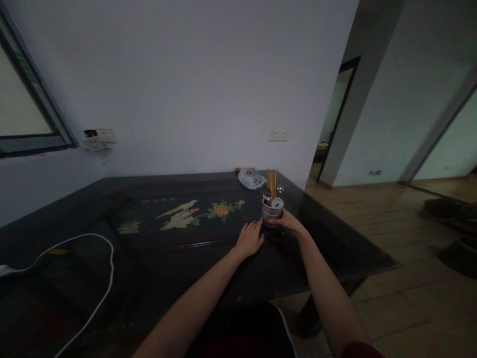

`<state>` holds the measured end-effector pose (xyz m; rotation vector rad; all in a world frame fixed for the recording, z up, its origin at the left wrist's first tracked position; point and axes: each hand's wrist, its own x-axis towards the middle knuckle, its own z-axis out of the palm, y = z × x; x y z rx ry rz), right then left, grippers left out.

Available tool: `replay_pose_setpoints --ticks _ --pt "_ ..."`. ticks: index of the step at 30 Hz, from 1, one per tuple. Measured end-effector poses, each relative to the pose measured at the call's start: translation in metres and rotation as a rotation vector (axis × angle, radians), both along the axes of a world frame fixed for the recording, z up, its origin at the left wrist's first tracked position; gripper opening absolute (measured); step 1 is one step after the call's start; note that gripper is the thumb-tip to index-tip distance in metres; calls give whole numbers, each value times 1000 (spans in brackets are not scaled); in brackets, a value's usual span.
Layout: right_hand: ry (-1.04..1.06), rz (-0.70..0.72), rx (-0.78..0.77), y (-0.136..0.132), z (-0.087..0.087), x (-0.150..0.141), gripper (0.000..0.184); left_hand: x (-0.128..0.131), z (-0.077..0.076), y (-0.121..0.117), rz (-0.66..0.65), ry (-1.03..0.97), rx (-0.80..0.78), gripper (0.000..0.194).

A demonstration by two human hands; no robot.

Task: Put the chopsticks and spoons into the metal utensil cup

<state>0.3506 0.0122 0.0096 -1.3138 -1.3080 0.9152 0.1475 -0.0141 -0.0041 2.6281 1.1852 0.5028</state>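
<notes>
A round metal utensil holder (272, 213) stands upright on the dark table (208, 253), toward its right side. It holds several wooden chopsticks (272, 185), metal spoons (280, 189) and a white spoon (278, 203) with a blue mark. My right hand (289, 222) is closed around the holder's right and near side. My left hand (250, 238) lies flat on the tabletop just left of the holder, fingers stretched out and the fingertips close to its base; whether they touch it I cannot tell.
Behind the holder, a crumpled clear plastic bag (251, 179) lies near the wall. A white cable (112, 258) loops over the table's left part. The table's right edge ends above a wooden floor (395, 293). Wall sockets (278, 135) sit above the tabletop.
</notes>
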Motion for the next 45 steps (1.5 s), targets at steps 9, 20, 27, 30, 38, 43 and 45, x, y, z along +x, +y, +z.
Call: replay_pose_setpoints --ticks 9,20,27,30,38,43,45 --pt "-1 13 -15 -3 4 -2 66 -1 -2 1 -5 -22 8 61" --pt "-5 8 -10 0 0 0 69 0 -4 2 -7 -52 -2 60" --pt "-15 3 -38 -8 5 4 75 0 -6 5 -18 -238 -57 60" --pt "-162 -124 -22 -24 5 11 78 -1 -3 13 -17 -382 -171 62" --pt "-222 -203 327 -83 39 -39 22 -39 32 27 34 -671 -527 42" --pt "-118 230 298 -62 55 -121 24 -87 41 25 35 -968 -723 29" --pt "-45 394 286 -45 50 -149 32 -104 35 26 88 -1069 -720 30"
